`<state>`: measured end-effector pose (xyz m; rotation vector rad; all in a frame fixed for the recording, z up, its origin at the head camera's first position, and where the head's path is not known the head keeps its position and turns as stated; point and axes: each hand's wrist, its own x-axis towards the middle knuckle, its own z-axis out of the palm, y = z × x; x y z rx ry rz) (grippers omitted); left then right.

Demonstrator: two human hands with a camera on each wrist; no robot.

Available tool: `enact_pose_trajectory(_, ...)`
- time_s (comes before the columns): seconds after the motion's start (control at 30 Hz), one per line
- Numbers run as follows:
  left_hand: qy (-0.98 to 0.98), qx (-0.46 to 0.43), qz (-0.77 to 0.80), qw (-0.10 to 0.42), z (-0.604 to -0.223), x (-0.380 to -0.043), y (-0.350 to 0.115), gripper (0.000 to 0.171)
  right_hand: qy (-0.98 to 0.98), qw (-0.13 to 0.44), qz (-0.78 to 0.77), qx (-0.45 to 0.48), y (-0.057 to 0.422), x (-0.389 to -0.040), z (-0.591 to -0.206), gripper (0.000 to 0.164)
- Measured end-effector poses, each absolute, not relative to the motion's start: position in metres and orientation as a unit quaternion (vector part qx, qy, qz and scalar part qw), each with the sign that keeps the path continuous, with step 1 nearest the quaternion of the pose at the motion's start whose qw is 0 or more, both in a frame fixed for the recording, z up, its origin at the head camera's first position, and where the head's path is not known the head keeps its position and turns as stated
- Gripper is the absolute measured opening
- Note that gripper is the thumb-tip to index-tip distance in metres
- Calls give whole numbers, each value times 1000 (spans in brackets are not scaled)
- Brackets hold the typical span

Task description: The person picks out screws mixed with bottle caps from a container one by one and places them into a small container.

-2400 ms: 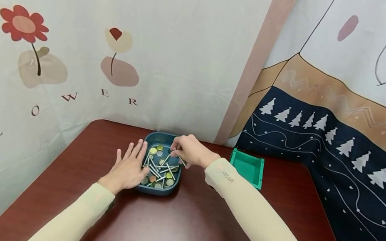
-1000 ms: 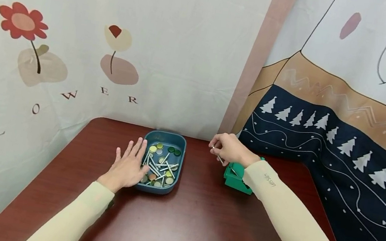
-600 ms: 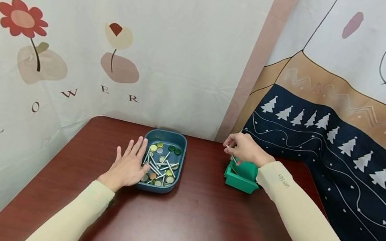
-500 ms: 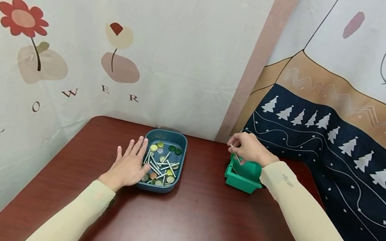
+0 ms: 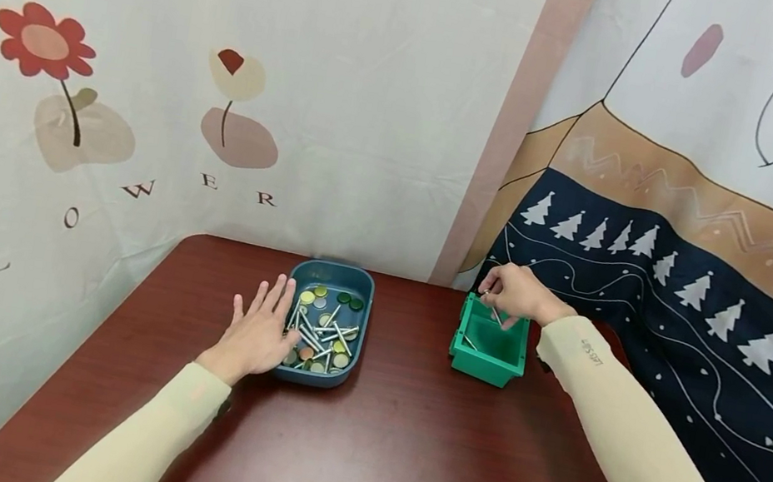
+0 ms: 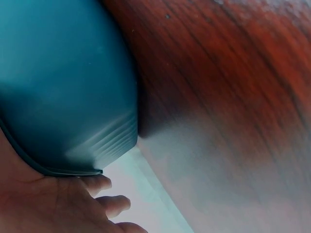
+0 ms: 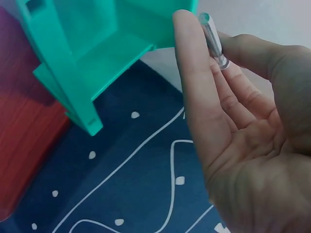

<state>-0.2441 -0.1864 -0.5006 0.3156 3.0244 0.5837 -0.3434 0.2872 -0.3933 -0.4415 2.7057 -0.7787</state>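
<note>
My right hand (image 5: 518, 293) is over the back part of the green box (image 5: 485, 368). Between thumb and index finger it pinches a silver metal pin (image 7: 212, 39) with a wider end. Another silver pin (image 5: 470, 343) lies inside the box at its left. My left hand (image 5: 253, 338), fingers spread and straight, rests on the left rim of the blue tray (image 5: 315, 380). In that tray lie several loose silver pins (image 5: 307, 336) and round discs (image 5: 340, 360) in yellow, green, silver and copper tones. The left wrist view shows the tray's outer wall against the palm.
Both containers stand near the back of a reddish-brown wooden table (image 5: 354, 447). A printed white cloth (image 5: 371, 146) hangs behind it. At the right, a dark blue cloth (image 5: 676, 379) with white trees drops beside the table edge.
My right hand has carried the pin from the blue tray rightward to above the green box, lately edging farther toward its back right. My left hand stays on the tray.
</note>
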Motion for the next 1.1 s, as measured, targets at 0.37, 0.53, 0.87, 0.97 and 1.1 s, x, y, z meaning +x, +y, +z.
enact_pose_trajectory(0.37, 977, 100, 187, 26, -499, -244, -187, 92, 943, 200, -228, -137, 284, -353, -410, 21)
enact_pose_trajectory(0.53, 977, 99, 188, 26, -499, -243, -186, 92, 943, 226, -215, -115, 279, -356, -414, 21)
enact_pose_trajectory(0.87, 977, 100, 186, 19, -498, -242, -185, 91, 949, 225, -191, -106, 274, -355, -414, 29)
enact_pose_trajectory(0.97, 977, 102, 186, 17, -498, -242, -185, 91, 957, 206, -164, -117, 274, -354, -413, 31)
enact_pose_trajectory(1.1, 977, 101, 187, 15, -499, -242, -185, 91, 963, 183, -142, -138, 275, -353, -409, 32)
